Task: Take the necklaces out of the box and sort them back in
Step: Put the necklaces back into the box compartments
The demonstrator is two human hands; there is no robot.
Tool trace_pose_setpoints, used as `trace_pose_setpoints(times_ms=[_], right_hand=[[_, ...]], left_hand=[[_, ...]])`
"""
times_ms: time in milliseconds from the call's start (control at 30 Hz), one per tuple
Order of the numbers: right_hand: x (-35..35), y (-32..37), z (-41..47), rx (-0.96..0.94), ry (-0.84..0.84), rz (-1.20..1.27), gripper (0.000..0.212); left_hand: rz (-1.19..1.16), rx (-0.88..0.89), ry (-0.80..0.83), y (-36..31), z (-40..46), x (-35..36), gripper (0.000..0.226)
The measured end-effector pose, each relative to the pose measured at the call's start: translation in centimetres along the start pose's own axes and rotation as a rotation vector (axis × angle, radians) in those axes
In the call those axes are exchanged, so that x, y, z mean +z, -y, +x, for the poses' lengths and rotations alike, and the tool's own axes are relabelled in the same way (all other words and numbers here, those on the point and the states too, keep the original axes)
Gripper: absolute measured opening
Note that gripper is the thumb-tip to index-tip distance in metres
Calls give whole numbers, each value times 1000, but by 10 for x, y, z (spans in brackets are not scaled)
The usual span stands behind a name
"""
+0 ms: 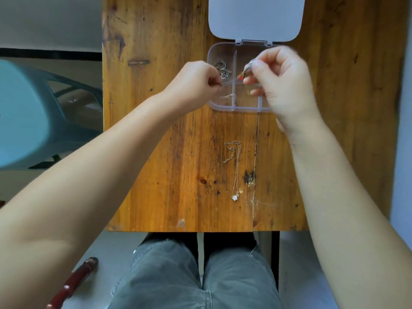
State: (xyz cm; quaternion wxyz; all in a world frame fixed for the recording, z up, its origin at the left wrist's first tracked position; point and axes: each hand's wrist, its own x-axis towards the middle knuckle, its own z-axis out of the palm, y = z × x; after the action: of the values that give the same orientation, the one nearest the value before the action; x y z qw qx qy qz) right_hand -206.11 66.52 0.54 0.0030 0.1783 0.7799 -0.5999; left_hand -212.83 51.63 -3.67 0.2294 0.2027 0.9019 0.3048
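Note:
A clear plastic box (224, 107) with several compartments lies open on the wooden table (178, 175), its grey lid (256, 16) folded back. My right hand (283, 83) hovers over the box, pinching a thin chain with a red and gold pendant (242, 76). My left hand (196, 82) pinches the other end of that chain at the box's left edge. A dark silver necklace (223, 69) lies bunched in the back left compartment. A small piece of chain (228, 96) sits in the front left compartment. A gold necklace with a flower pendant (235, 168) lies on the table in front of the box.
A teal plastic chair (33, 112) stands to the left of the table. A dark red stick-like object (73, 284) lies on the floor at lower left. My legs in grey trousers (196, 275) are under the table's near edge.

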Motion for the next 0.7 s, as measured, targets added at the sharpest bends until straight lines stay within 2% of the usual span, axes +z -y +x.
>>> trace_pose_setpoints(times_ms=[167,300,400,533,700], right_hand=[[22,-38,10,83,68,-392,4],[33,-44,15,28,101,-593,9],[25,-43,16,25,58,-582,14],[-16,-46,-2,91,-87,-451,15],[-86,-86,-61,304,-250,-411,16]], left_hand=[[152,-5,57,6,-9,0,19],[227,-11,-49,4,-12,3,19],[263,-12,-60,1,-11,5,18],[283,13,-16,-3,-10,9,21],[208,91,-71,-28,-14,18,24]])
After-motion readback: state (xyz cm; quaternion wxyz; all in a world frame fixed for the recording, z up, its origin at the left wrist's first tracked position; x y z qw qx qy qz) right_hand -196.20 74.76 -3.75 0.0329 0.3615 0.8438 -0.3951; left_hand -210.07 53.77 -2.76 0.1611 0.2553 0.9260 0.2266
